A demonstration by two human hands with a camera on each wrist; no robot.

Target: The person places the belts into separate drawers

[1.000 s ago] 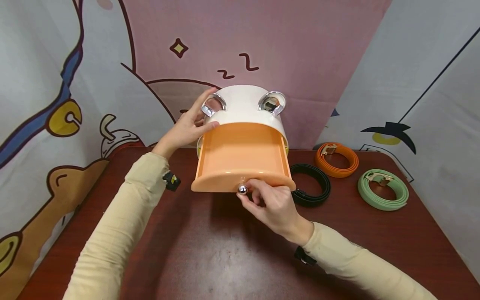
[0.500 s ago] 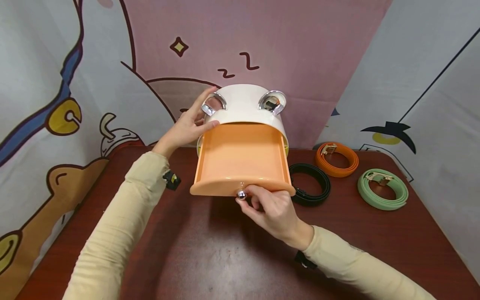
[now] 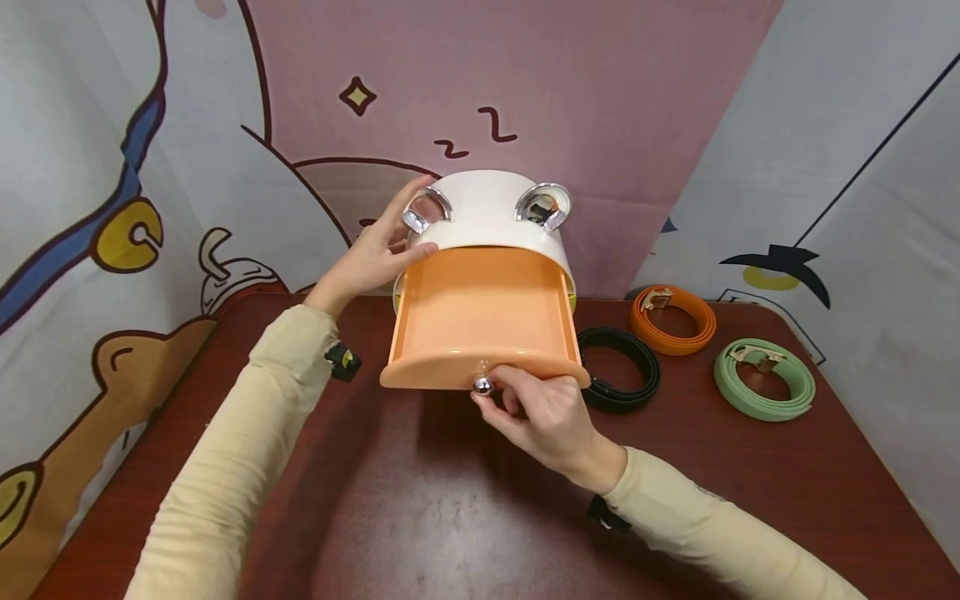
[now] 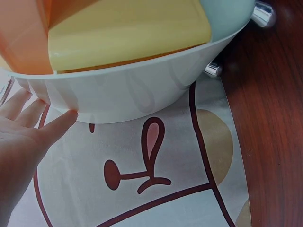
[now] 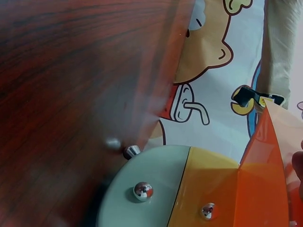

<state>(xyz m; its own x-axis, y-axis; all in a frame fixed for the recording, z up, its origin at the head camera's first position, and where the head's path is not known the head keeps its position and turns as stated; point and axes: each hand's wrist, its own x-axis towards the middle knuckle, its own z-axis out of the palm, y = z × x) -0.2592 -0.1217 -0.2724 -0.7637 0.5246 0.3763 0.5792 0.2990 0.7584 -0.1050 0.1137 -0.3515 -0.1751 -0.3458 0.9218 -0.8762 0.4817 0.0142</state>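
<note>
A small white drawer cabinet (image 3: 483, 204) with two chrome ear-shaped handles stands at the back of the table. Its top drawer, peach-orange (image 3: 435, 372), is pulled well out, the inner floor facing up. My right hand (image 3: 551, 421) pinches the round silver knob (image 3: 482, 386) on that drawer's front between thumb and fingers. With fingers spread, my left hand (image 3: 371, 258) rests on the cabinet's upper left side, thumb along the front edge; the left wrist view shows the fingertips against the white wall (image 4: 128, 90). Below, a yellow drawer (image 5: 201, 184) and a pale green drawer (image 5: 151, 165) sit closed.
Three coiled belts lie right of the cabinet: black (image 3: 622, 400), orange (image 3: 675, 342) and light green (image 3: 765, 408). A cartoon-printed cloth (image 3: 600, 100) hangs right behind the dark red wooden table (image 3: 450, 517).
The orange drawer came slightly further out with my right hand on its knob, then eased back a little. My left hand has stayed in place on the cabinet.
</note>
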